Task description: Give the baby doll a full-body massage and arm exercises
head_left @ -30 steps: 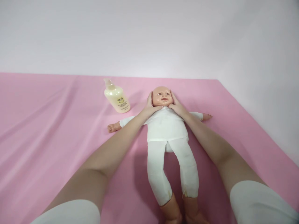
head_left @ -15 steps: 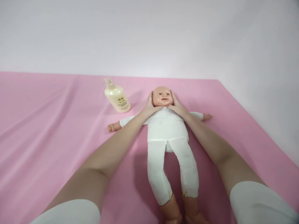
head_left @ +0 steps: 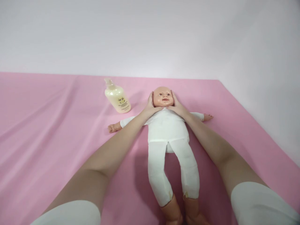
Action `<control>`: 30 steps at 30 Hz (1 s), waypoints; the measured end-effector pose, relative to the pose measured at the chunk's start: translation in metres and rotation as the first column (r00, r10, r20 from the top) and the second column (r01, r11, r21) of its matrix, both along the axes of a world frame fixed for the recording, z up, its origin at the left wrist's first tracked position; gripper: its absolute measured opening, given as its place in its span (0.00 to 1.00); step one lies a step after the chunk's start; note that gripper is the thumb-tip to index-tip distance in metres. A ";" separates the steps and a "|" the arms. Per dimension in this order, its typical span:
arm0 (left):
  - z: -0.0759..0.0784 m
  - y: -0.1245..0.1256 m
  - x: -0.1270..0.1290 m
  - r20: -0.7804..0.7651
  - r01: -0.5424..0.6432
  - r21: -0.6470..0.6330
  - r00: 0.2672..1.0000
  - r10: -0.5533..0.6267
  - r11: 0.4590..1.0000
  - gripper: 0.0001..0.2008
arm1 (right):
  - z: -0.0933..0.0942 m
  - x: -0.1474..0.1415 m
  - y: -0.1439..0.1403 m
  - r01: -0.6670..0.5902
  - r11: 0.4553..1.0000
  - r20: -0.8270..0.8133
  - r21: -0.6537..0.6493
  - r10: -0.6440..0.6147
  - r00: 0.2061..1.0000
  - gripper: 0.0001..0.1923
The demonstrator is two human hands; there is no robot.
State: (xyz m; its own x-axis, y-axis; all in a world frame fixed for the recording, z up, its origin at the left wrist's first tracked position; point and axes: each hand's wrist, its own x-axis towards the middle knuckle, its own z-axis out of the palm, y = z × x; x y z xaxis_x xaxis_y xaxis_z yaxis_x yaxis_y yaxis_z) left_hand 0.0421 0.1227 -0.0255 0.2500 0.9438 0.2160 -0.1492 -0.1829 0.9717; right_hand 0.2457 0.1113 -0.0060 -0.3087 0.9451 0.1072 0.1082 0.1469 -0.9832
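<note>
A baby doll [head_left: 167,131] in a white suit lies on its back on the pink sheet [head_left: 47,131], arms spread, head away from me. My left hand [head_left: 151,106] cups the left side of the doll's head, thumb under the chin. My right hand [head_left: 177,105] cups the other side in the same way. Both hands rest against the doll's cheeks and jaw. The doll's feet reach the bottom edge of the view.
A cream-coloured pump bottle [head_left: 117,97] lies tilted on the sheet, just left of the doll's head. A white wall rises behind the sheet and along its right edge. The sheet has soft folds at the left.
My thumbs have slid slightly inward under the doll's chin. Everything else stays put.
</note>
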 end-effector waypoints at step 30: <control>0.002 0.001 -0.001 0.000 -0.005 0.020 1.000 0.005 1.000 0.61 | -0.001 0.004 -0.001 0.027 0.998 0.036 0.050 -0.028 0.999 0.61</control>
